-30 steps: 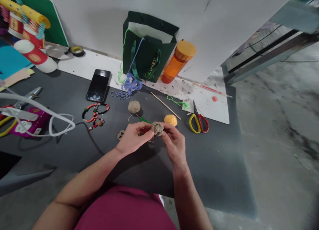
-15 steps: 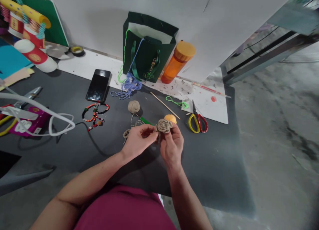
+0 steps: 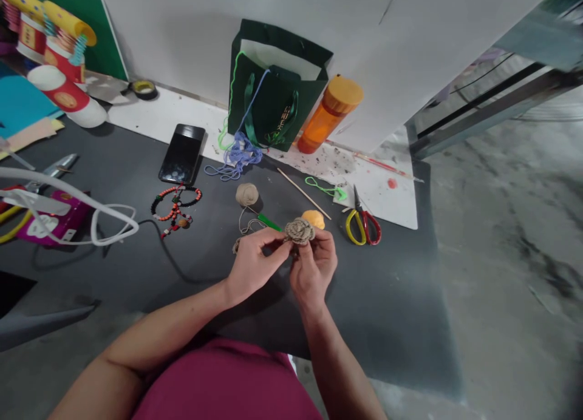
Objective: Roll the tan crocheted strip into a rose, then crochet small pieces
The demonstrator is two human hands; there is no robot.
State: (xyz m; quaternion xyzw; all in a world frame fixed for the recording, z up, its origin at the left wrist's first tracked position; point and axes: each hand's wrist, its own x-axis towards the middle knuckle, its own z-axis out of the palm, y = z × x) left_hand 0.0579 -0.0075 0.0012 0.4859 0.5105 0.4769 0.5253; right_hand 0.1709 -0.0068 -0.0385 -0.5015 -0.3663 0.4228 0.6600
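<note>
Taupe yarn rosette, round and ruffled [image 3: 299, 230]: held above the matte dark-grey worktop [image 3: 387, 317], turned face-up (a second ago, bunched between both hands), its coiled layers now exposed for handling. Left hand [image 3: 255, 260]: closed, pinching its left edge. Right hand [image 3: 314, 267]: curled beneath, thumb gripping the rim.
</note>
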